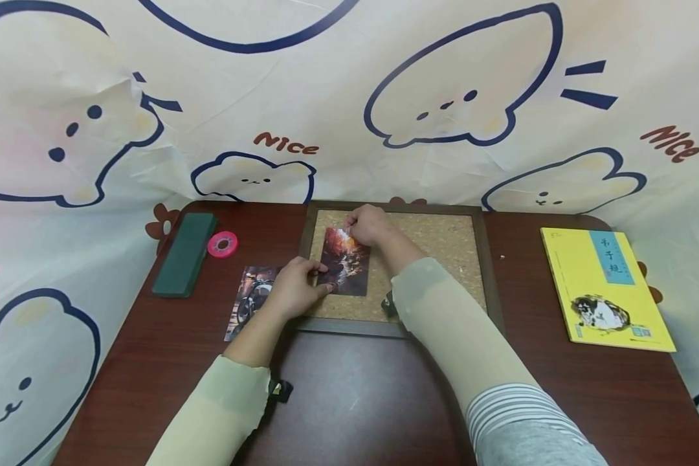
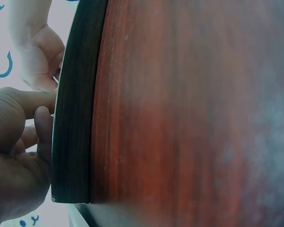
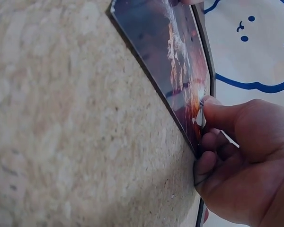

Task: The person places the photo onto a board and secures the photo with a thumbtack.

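A photo point(image 1: 349, 272) with fiery orange and dark tones lies on a framed cork board point(image 1: 431, 259). My left hand point(image 1: 296, 288) rests at its lower left, index finger and thumb pressing on that side. In the left wrist view those fingers point(image 2: 40, 99) reach the board surface beyond the dark frame edge. At the photo's top edge, my right hand point(image 1: 369, 225) pinches a small thin thing that looks like a pushpin point(image 3: 201, 109); the fingertips largely hide it. Beside the board, partly behind the left hand, lies a second photo point(image 1: 250, 301) showing a wheel.
On the left of the dark wooden table point(image 1: 559, 401) are a green case point(image 1: 185, 255) and a pink ring-shaped item point(image 1: 222, 244). A yellow book point(image 1: 588, 278) lies at the right. Behind the table hangs a cartoon-printed cloth point(image 1: 338, 97).
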A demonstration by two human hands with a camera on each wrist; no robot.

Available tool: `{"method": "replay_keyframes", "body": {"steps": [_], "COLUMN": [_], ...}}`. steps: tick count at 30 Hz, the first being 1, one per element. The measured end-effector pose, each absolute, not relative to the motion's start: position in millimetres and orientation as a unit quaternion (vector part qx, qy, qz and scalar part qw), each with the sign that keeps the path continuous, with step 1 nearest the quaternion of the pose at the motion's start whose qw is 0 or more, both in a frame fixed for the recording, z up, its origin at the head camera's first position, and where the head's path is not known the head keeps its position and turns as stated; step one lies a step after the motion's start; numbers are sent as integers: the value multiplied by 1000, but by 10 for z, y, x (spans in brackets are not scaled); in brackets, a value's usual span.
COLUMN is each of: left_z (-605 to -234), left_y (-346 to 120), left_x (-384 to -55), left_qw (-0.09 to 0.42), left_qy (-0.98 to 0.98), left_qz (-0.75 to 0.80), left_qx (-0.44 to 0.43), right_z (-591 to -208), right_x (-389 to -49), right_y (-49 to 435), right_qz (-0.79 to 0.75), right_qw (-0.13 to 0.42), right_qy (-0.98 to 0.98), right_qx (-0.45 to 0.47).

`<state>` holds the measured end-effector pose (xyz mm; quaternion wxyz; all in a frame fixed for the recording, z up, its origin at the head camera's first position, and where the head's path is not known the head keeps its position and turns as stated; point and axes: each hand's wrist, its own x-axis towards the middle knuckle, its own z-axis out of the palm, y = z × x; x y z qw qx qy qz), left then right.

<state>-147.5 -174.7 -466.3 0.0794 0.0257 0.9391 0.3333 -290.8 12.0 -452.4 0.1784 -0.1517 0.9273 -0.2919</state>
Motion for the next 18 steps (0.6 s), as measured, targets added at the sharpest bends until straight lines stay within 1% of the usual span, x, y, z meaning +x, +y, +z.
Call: {"method": "replay_keyframes", "body": {"steps": [13,18], "left_z": [-4680,-4687], "left_y": [-1743,-1740], "left_x": [-1491,-1490], "left_qw": [79,79], "left_qy": [939,938], "left_qz": [335,336], "left_qx": [23,21], "right_z": [-4573,-4575], "right_x": [-2918,-2906], "right_y": [117,115], "right_qz": [-290,-288], "right_qw": [175,162], "right_qy": [929,932], "right_qx": [-147,-152]}}
